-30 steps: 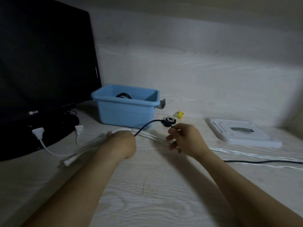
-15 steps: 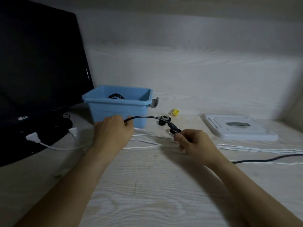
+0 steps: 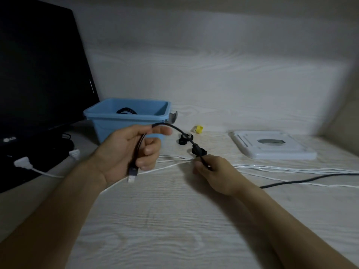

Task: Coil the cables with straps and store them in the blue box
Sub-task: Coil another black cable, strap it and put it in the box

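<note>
left hand (image 3: 126,152) now lifted, palm turned up, gripping black cable (image 3: 174,129) plug end; right hand (image 3: 211,169) pinching it above tabletop. i fear trailing length snagging white cables (image 3: 272,167).

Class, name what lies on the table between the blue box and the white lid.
Head view: a small black ring and a yellow piece between blue box and white lid.

A pale table (image 3: 174,230) with a whitewashed wood grain fills the lower part of the view. Behind it rises a wall (image 3: 223,74) in the same light grain, meeting a side wall (image 3: 345,105) at the right. A large dark monitor (image 3: 38,74) stands at the left on a black base. The light is dim and cool, with shadow across the upper wall.
</note>
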`<act>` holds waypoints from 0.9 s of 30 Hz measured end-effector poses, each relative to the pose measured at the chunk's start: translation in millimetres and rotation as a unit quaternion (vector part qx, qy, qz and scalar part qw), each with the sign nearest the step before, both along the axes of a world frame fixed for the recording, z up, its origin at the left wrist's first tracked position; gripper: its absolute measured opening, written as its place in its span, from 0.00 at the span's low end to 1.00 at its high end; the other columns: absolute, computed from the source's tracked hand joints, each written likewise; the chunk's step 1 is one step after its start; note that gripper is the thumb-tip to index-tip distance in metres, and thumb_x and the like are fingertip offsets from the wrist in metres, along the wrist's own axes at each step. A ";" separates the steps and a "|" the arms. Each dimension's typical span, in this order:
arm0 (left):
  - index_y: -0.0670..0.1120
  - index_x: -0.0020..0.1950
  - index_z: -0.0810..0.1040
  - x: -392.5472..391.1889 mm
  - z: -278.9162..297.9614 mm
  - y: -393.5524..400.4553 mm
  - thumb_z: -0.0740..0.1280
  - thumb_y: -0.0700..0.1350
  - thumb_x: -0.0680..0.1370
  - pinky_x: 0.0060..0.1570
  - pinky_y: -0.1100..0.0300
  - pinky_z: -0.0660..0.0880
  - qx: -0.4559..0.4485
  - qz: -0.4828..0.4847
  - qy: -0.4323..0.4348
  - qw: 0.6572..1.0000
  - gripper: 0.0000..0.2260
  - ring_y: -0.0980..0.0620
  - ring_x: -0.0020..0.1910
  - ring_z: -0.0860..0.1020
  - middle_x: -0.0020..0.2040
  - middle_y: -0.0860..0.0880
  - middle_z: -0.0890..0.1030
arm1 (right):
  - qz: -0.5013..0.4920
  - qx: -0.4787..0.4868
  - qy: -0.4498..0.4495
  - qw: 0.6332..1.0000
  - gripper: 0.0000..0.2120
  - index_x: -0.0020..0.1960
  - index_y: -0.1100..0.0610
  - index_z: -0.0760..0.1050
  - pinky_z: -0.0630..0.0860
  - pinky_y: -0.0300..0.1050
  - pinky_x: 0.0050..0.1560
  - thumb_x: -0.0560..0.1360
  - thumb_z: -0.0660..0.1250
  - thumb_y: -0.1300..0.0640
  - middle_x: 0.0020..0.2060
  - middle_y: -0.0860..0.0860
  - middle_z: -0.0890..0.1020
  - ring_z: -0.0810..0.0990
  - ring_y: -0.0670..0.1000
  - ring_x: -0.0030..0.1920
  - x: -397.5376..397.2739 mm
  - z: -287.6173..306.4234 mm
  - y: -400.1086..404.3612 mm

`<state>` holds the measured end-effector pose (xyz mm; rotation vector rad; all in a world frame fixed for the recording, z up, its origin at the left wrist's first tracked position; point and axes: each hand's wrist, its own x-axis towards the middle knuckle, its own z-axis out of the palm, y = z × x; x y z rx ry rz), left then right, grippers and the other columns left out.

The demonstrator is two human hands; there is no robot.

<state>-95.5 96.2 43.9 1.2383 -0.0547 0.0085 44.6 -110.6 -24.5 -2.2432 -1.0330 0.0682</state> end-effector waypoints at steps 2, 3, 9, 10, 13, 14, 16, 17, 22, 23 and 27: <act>0.44 0.64 0.77 0.5 -3.0 -2.1 0.54 0.53 0.82 0.20 0.63 0.59 0.023 0.005 -0.003 1.000 0.19 0.55 0.19 0.61 0.27 0.49 0.65 | -0.013 0.026 0.007 1.000 0.15 0.39 0.50 0.77 0.68 0.32 0.34 0.82 0.60 0.50 0.32 0.47 0.78 0.75 0.39 0.31 -1.7 3.7 -1.4; 0.45 0.63 0.78 2.5 -4.6 -3.0 0.55 0.53 0.82 0.19 0.65 0.57 0.015 0.014 -0.004 1.000 0.19 0.57 0.18 0.59 0.26 0.50 0.63 | -0.021 0.058 0.022 0.998 0.14 0.40 0.52 0.77 0.69 0.33 0.34 0.82 0.62 0.50 0.31 0.47 0.79 0.75 0.39 0.29 -1.8 4.7 -2.1; 0.49 0.32 0.65 11.9 -7.7 12.3 0.53 0.49 0.82 0.16 0.63 0.51 -0.236 0.157 -0.013 0.959 0.18 0.58 0.15 0.56 0.22 0.55 0.59 | -0.090 0.187 -0.001 0.978 0.10 0.49 0.50 0.74 0.72 0.40 0.34 0.77 0.67 0.44 0.30 0.51 0.82 0.77 0.44 0.29 -1.8 11.9 -7.3; 0.49 0.32 0.64 12.0 -8.7 16.0 0.53 0.49 0.81 0.16 0.62 0.51 -0.262 0.200 -0.014 0.944 0.17 0.58 0.16 0.56 0.22 0.55 0.59 | -0.093 0.185 -0.014 0.978 0.09 0.47 0.50 0.74 0.71 0.39 0.33 0.77 0.67 0.45 0.30 0.51 0.81 0.76 0.44 0.29 -1.1 12.9 -8.0; 0.50 0.32 0.64 12.4 -10.1 23.0 0.51 0.47 0.81 0.17 0.63 0.51 -0.288 0.336 -0.019 0.897 0.17 0.57 0.17 0.55 0.21 0.55 0.59 | -0.097 0.097 -0.062 0.989 0.13 0.38 0.50 0.74 0.73 0.45 0.35 0.78 0.67 0.45 0.30 0.50 0.81 0.77 0.47 0.31 1.2 14.7 -10.2; 0.50 0.32 0.64 12.5 -8.9 25.5 0.51 0.47 0.81 0.17 0.63 0.51 -0.283 0.384 -0.023 0.879 0.17 0.57 0.17 0.55 0.21 0.55 0.58 | -0.088 0.060 -0.074 0.992 0.14 0.36 0.49 0.74 0.72 0.46 0.36 0.78 0.67 0.45 0.30 0.49 0.80 0.77 0.48 0.31 0.8 14.7 -11.0; 0.50 0.33 0.67 9.8 -5.2 32.5 0.52 0.48 0.81 0.19 0.65 0.51 -0.256 0.473 -0.039 0.842 0.17 0.57 0.18 0.56 0.20 0.55 0.59 | -0.054 0.028 -0.088 0.994 0.14 0.35 0.49 0.75 0.69 0.43 0.34 0.78 0.67 0.46 0.28 0.47 0.78 0.73 0.45 0.29 -3.5 14.9 -10.5; 0.49 0.34 0.69 9.3 -3.3 34.5 0.52 0.48 0.82 0.20 0.64 0.52 -0.241 0.502 -0.053 0.829 0.17 0.57 0.19 0.56 0.21 0.55 0.60 | -0.035 0.034 -0.086 0.995 0.13 0.36 0.50 0.76 0.67 0.40 0.32 0.78 0.67 0.47 0.27 0.46 0.76 0.72 0.44 0.28 -6.7 15.2 -10.1; 0.44 0.47 0.79 13.2 -4.0 16.7 0.55 0.45 0.84 0.26 0.63 0.67 -0.168 0.495 -0.159 0.837 0.15 0.56 0.24 0.67 0.26 0.53 0.69 | 0.062 0.020 -0.120 0.991 0.11 0.40 0.52 0.80 0.64 0.35 0.30 0.79 0.67 0.48 0.27 0.45 0.75 0.72 0.44 0.28 -27.2 12.4 1.1; 0.43 0.49 0.79 15.2 -4.8 8.1 0.56 0.44 0.84 0.28 0.63 0.70 -0.153 0.463 -0.164 0.857 0.13 0.55 0.26 0.70 0.28 0.52 0.71 | 0.077 0.012 -0.124 0.989 0.12 0.40 0.53 0.80 0.64 0.36 0.31 0.79 0.66 0.48 0.27 0.46 0.76 0.72 0.45 0.29 -31.6 11.1 3.4; 0.44 0.54 0.79 22.4 -18.6 -20.1 0.58 0.40 0.84 0.38 0.64 0.76 0.064 0.368 -0.154 0.915 0.11 0.54 0.33 0.76 0.31 0.49 0.75 | 0.130 0.002 -0.099 0.987 0.12 0.39 0.53 0.80 0.66 0.38 0.33 0.78 0.67 0.49 0.27 0.44 0.75 0.72 0.46 0.30 -48.2 8.4 9.6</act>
